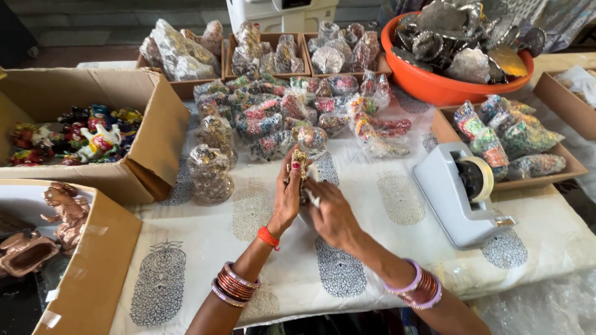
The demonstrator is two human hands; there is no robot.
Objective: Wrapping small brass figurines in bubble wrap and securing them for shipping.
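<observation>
My left hand [287, 197] and my right hand [331, 214] meet over the middle of the table, both closed around a small gold-coloured ornate figurine [299, 162] with clear plastic wrap about it. The figurine stands upright between my fingers, its top poking out above them. Just beyond it lies a heap of wrapped colourful figurines [292, 115] on the white printed tablecloth [372, 205]. A grey tape dispenser [459, 192] with a roll of tape sits to the right of my right hand.
An orange basin [434, 87] of silver wrapped pieces stands at the back right. Cardboard boxes hold painted figurines [81, 136] at the left, bronze statues [62, 217] at the near left, and wrapped items at the back [261, 53] and right [515, 142].
</observation>
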